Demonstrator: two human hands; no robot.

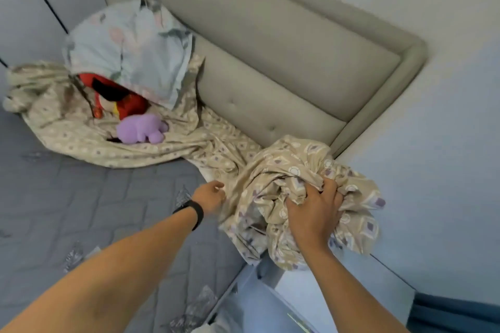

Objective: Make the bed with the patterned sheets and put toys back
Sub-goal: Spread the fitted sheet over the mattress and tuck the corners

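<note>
A beige patterned sheet [167, 143] lies crumpled along the head of the bare grey mattress [67, 197]. One bunched end of it hangs over the mattress's near right corner. My right hand [315, 213] grips that bunch from above. My left hand [209, 196], with a black band on its wrist, pinches the sheet's edge just left of the bunch. A purple plush toy [142, 128] and a red plush toy [119, 97] lie on the sheet at the far left, partly under a pale floral pillow [130, 48].
A padded beige headboard [270, 57] runs along the back. A pale wall [446, 143] stands close on the right, leaving a narrow gap beside the bed. Pale wardrobe doors [32, 8] stand at the far left.
</note>
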